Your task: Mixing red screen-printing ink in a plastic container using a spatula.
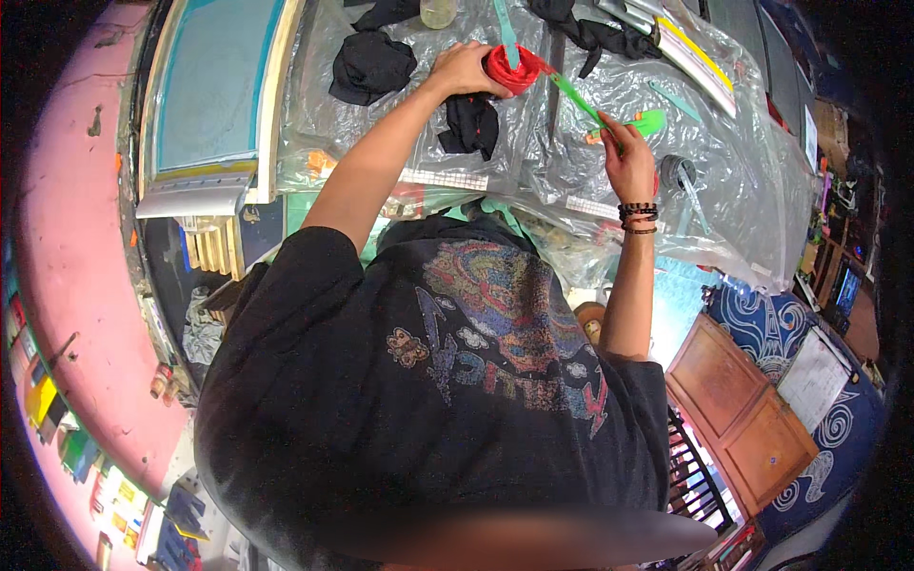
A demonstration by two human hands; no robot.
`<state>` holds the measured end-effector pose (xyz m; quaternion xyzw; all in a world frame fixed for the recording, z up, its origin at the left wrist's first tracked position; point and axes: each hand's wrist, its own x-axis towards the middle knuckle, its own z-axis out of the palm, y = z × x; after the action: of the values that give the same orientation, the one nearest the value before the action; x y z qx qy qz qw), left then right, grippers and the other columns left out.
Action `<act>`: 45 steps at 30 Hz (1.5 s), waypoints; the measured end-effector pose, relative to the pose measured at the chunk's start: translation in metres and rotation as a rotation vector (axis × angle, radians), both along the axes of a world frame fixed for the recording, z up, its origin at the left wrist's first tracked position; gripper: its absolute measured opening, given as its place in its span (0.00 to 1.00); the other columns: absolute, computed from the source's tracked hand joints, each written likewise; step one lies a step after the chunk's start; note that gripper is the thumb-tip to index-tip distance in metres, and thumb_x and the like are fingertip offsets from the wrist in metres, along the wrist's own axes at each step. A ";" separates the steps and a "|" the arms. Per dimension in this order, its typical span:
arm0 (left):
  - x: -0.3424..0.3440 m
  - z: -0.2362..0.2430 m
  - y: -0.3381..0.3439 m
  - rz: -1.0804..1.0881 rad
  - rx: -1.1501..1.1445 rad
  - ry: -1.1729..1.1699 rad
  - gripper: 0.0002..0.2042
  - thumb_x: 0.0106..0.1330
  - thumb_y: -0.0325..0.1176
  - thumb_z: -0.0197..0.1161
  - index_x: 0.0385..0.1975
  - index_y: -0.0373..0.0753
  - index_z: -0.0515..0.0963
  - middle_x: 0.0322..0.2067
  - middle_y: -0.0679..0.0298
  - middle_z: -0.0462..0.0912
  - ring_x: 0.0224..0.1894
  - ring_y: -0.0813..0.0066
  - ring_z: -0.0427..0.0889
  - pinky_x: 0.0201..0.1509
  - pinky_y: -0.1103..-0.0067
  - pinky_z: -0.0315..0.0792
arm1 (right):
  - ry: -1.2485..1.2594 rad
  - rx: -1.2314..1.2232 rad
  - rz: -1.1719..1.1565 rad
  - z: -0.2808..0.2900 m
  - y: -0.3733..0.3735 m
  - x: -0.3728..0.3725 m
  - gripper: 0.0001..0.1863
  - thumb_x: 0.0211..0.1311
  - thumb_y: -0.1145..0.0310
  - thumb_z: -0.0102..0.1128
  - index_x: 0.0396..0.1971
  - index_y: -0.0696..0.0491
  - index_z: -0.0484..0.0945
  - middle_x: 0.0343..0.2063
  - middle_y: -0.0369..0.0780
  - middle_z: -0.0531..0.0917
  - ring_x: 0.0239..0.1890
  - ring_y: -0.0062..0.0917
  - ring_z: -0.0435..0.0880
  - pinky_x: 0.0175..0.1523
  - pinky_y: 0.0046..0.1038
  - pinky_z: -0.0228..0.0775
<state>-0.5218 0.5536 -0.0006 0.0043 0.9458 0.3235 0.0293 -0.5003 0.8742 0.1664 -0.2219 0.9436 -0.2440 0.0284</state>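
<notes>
My left hand [462, 68] grips a red-smeared tub [514, 80] from the left, with a pale teal spatula [505, 27] standing in it. My right hand [624, 150] is closed on a green stick [576, 95], whose red-smeared far end reaches the tub's right side. Just beside that hand lies a green object with orange bits [649, 122]. Black cloths [371, 68] lie to the left of the tub and just below it [471, 128]. A small dark container [677, 171] with a pale spatula [695, 205] sits right of my right hand.
Clear plastic sheeting [743, 219] covers the table under these things. A framed screen [208, 86] is on the left, and silver-and-yellow strips [695, 57] lie at upper right. A pink surface [76, 219] curves along the far left; brown boards [705, 381] stand at lower right.
</notes>
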 end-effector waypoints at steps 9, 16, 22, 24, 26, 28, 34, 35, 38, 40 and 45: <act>0.001 0.016 0.002 0.023 0.013 -0.051 0.54 0.30 0.71 0.76 0.63 0.47 0.76 0.56 0.57 0.78 0.61 0.52 0.75 0.66 0.61 0.68 | 0.151 0.041 0.122 -0.038 0.026 0.006 0.17 0.64 0.73 0.61 0.52 0.43 0.84 0.35 0.42 0.81 0.37 0.41 0.81 0.41 0.39 0.73; 0.009 0.029 0.007 0.012 0.015 -0.007 0.51 0.33 0.65 0.79 0.60 0.41 0.77 0.53 0.55 0.78 0.58 0.53 0.76 0.63 0.62 0.70 | 0.128 -0.002 -0.041 -0.037 0.053 0.019 0.16 0.68 0.71 0.62 0.55 0.49 0.82 0.33 0.41 0.82 0.30 0.32 0.80 0.36 0.29 0.71; 0.030 0.017 -0.007 0.102 0.032 0.166 0.45 0.40 0.54 0.81 0.60 0.38 0.75 0.50 0.54 0.79 0.53 0.53 0.79 0.57 0.63 0.73 | -0.621 -0.959 -0.306 -0.047 0.032 0.042 0.17 0.75 0.68 0.56 0.59 0.58 0.75 0.37 0.38 0.85 0.30 0.16 0.77 0.36 0.20 0.71; 0.047 0.034 -0.008 0.195 0.011 0.272 0.37 0.47 0.53 0.78 0.57 0.38 0.78 0.47 0.55 0.81 0.52 0.53 0.79 0.56 0.62 0.73 | -0.671 -1.010 -0.325 -0.057 0.027 0.051 0.19 0.75 0.70 0.54 0.62 0.58 0.71 0.42 0.43 0.85 0.36 0.24 0.82 0.42 0.24 0.73; 0.074 0.063 0.006 0.190 -0.065 0.184 0.27 0.58 0.49 0.73 0.53 0.37 0.81 0.47 0.55 0.82 0.51 0.54 0.79 0.55 0.66 0.72 | -0.716 -1.073 -0.330 -0.055 0.003 0.063 0.19 0.74 0.72 0.54 0.61 0.57 0.68 0.45 0.46 0.85 0.41 0.29 0.86 0.46 0.26 0.76; 0.102 0.090 0.023 0.028 0.418 -0.190 0.21 0.67 0.46 0.66 0.50 0.36 0.82 0.49 0.56 0.81 0.51 0.60 0.79 0.56 0.72 0.71 | -0.760 -1.051 -0.267 -0.058 -0.022 0.067 0.14 0.73 0.74 0.55 0.55 0.55 0.67 0.46 0.48 0.86 0.43 0.32 0.88 0.48 0.29 0.78; 0.154 0.094 0.043 0.303 0.968 -0.191 0.18 0.76 0.44 0.57 0.53 0.36 0.81 0.49 0.59 0.79 0.44 0.71 0.81 0.49 0.75 0.74 | -0.815 -0.884 -0.029 -0.101 -0.112 0.085 0.13 0.70 0.77 0.61 0.42 0.51 0.64 0.35 0.40 0.86 0.37 0.22 0.86 0.39 0.20 0.77; 0.164 0.095 0.034 0.344 0.881 -0.128 0.19 0.77 0.44 0.55 0.52 0.35 0.81 0.45 0.61 0.81 0.42 0.76 0.79 0.50 0.78 0.72 | -0.858 -0.994 0.009 -0.100 -0.126 0.091 0.13 0.69 0.74 0.64 0.40 0.51 0.66 0.32 0.37 0.85 0.33 0.20 0.85 0.37 0.20 0.75; 0.198 0.091 -0.002 0.369 0.873 -0.061 0.19 0.79 0.45 0.51 0.49 0.34 0.80 0.39 0.64 0.83 0.41 0.79 0.78 0.49 0.80 0.71 | -0.839 -0.595 0.025 -0.092 -0.133 0.087 0.13 0.64 0.67 0.70 0.37 0.55 0.73 0.28 0.37 0.85 0.32 0.19 0.85 0.34 0.24 0.75; 0.222 0.086 -0.029 0.423 0.864 -0.073 0.19 0.80 0.45 0.50 0.48 0.34 0.79 0.36 0.65 0.84 0.40 0.80 0.78 0.49 0.80 0.71 | -0.377 -0.265 -0.096 -0.096 -0.128 0.076 0.18 0.60 0.55 0.72 0.35 0.54 0.80 0.26 0.43 0.87 0.31 0.37 0.88 0.37 0.36 0.78; 0.255 0.092 -0.062 0.520 0.769 -0.110 0.18 0.80 0.44 0.48 0.46 0.35 0.77 0.31 0.67 0.83 0.36 0.81 0.76 0.45 0.81 0.69 | -0.259 0.129 -0.278 -0.110 -0.131 0.055 0.29 0.57 0.38 0.67 0.39 0.53 0.82 0.31 0.46 0.88 0.37 0.46 0.88 0.41 0.45 0.79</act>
<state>-0.2669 0.4920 0.0912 -0.2395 0.7238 0.6470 -0.0063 -0.4457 0.7431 0.0561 -0.0537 0.9674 -0.2109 0.1298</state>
